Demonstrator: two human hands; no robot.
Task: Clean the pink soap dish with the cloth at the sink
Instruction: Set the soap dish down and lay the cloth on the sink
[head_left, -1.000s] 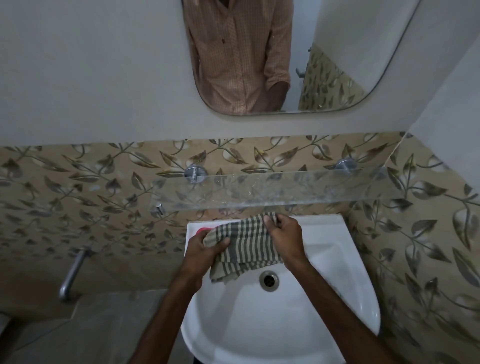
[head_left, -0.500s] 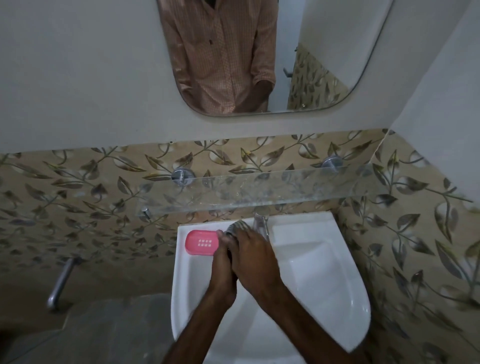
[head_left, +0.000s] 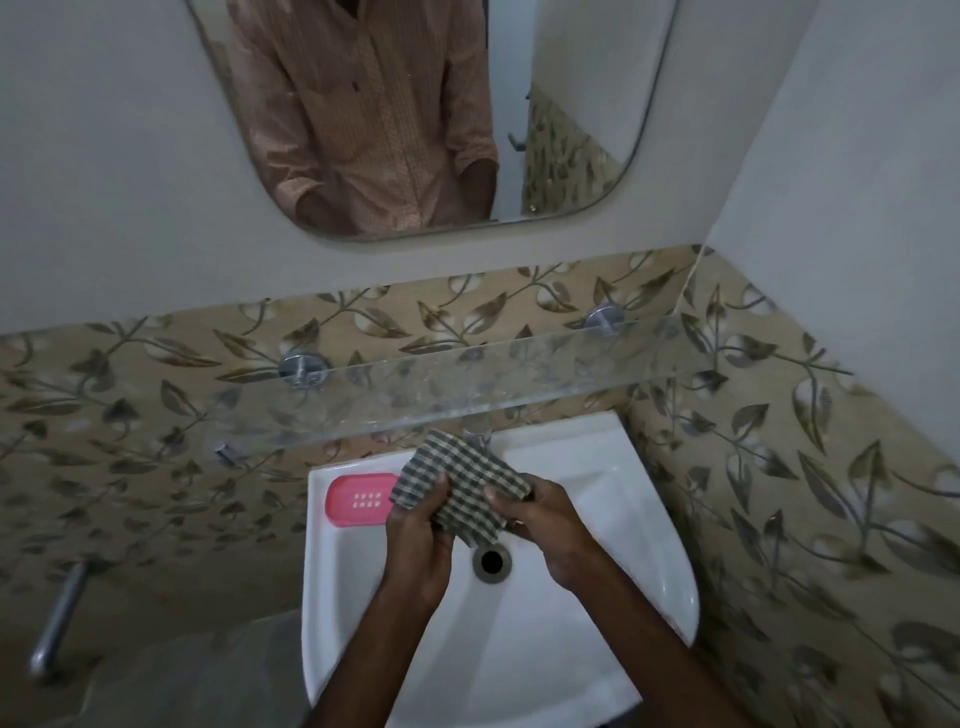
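left hand (head_left: 415, 540), right hand (head_left: 550, 525) grip cloth (head_left: 462, 483) | soap dish (head_left: 358, 499) just left, contact unclear

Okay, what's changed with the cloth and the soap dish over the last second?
The cloth, which hung open over most of the pink soap dish a second ago, was bunched between both hands and is now a folded pad, gripped by the left hand and right hand above the sink basin. The dish is uncovered; it stays on the sink's back left corner, untouched.
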